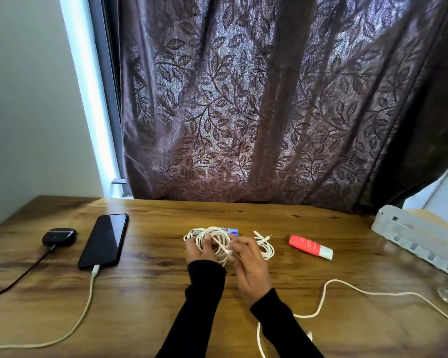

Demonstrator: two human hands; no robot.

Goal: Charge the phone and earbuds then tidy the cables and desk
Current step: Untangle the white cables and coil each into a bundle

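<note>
My left hand (197,250) grips the white cable coil (212,241). My right hand (248,264) pinches its loose end, mid-desk (150,293).

one phone (104,240), one earbuds case (59,236), one tube (310,247)

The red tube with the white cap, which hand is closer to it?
Right. The right hand sits just left of the red tube with the white cap, fingers on the coiled white cable. The left hand is farther left, behind that coil.

White cable coil (212,241); black phone (104,240); leaf-patterned curtain (256,112)
</note>
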